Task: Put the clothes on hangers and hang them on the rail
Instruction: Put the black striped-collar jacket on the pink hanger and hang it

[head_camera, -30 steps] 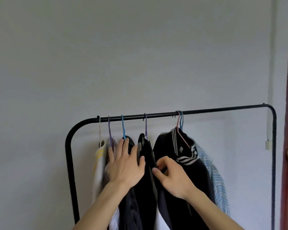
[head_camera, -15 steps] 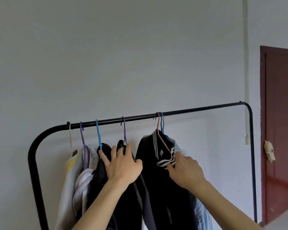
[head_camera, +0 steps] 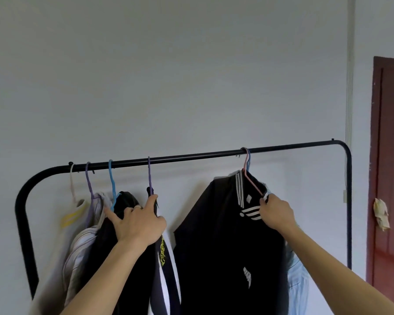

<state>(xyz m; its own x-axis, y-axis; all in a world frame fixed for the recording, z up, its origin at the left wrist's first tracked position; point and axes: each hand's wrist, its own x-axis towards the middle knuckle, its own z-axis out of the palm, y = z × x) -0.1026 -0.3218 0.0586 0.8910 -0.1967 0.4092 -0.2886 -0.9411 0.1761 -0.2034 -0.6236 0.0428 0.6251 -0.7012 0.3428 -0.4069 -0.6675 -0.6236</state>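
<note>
A black rail [head_camera: 191,156] carries several hangers with clothes. At its left hang a cream garment [head_camera: 72,214], a striped shirt [head_camera: 82,244] and dark garments [head_camera: 123,201]. My left hand [head_camera: 138,220] grips the dark garments under the purple hanger [head_camera: 149,176]. Further right hangs a black jacket with white stripes [head_camera: 225,235] on a pink hanger [head_camera: 248,176]. My right hand [head_camera: 274,212] pinches its shoulder at the hanger's arm. A light blue shirt [head_camera: 297,278] hangs behind the jacket.
A plain white wall stands behind the rack. The rack's right post [head_camera: 349,201] is near a dark red door [head_camera: 389,169] with a scrap of paper [head_camera: 381,213] stuck on it. A cord [head_camera: 349,87] runs down the wall.
My right hand has slid the black jacket and its hanger to the right along the rail, opening a gap. My left hand stays on the dark garments at the left.
</note>
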